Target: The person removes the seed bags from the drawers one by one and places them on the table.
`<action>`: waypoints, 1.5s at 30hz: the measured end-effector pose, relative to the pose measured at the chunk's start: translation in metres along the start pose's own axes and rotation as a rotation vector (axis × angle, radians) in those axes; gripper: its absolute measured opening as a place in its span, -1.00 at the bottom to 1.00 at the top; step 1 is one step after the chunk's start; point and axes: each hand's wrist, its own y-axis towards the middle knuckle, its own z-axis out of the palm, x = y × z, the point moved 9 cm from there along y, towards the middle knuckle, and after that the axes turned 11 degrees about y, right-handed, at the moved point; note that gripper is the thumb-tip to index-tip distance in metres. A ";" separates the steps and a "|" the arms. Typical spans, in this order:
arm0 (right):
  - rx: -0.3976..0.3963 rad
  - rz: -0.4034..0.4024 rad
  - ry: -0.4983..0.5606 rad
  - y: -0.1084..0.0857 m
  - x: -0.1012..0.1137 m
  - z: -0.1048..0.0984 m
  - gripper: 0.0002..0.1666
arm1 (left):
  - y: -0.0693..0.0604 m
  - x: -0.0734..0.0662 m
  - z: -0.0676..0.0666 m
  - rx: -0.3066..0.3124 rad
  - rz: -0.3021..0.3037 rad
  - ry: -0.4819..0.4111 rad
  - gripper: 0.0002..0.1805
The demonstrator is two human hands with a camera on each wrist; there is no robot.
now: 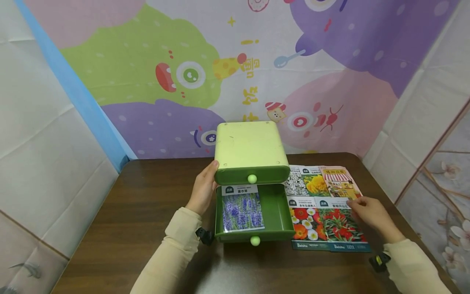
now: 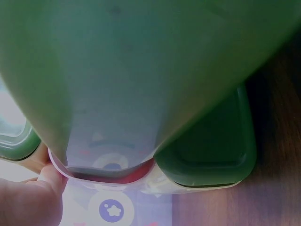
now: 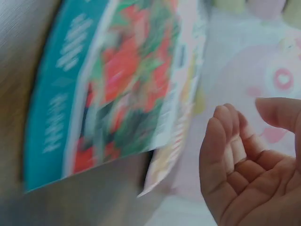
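A small drawer cabinet with a pale yellow-green top stands on the table. Its upper drawer is closed, while the lower drawer is pulled out and holds a seed packet with purple flowers. My left hand rests against the cabinet's left side; some of its fingers are hidden. At the upper right corner of a red-flower seed packet is my right hand. In the right wrist view its thumb and bent fingers are apart, with nothing between them.
Beside the red-flower packet lies a poppy seed packet. Behind them are a white-flower packet, a yellow-flower packet and a packet with a striped awning. A cartoon-printed cloth hangs behind the brown table.
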 end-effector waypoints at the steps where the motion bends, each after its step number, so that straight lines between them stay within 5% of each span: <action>1: -0.008 -0.037 0.002 -0.001 0.010 0.000 -0.44 | 0.000 0.000 0.000 0.000 0.002 -0.001 -0.32; 7: -0.056 -0.220 0.074 -0.015 0.069 0.006 -0.47 | 0.000 0.000 0.000 0.000 0.006 0.001 -0.33; 12: -0.081 -0.339 0.035 -0.031 0.116 0.018 -0.52 | 0.000 -0.001 0.001 0.003 0.011 0.000 -0.33; 19: 0.002 -0.531 -0.037 -0.054 0.174 0.055 -0.61 | -0.001 -0.001 0.001 -0.001 0.002 0.004 -0.33; 27: 0.133 -0.669 -0.142 -0.070 0.210 0.105 -0.59 | -0.001 0.000 0.000 0.001 0.001 0.004 -0.32; 34: 0.277 -0.690 -0.279 -0.069 0.223 0.146 -0.47 | -0.001 0.000 0.001 0.002 0.001 0.007 -0.33; 45: 0.447 -0.560 -0.546 -0.055 0.213 0.192 0.06 | -0.001 0.000 0.000 0.006 0.004 -0.006 -0.33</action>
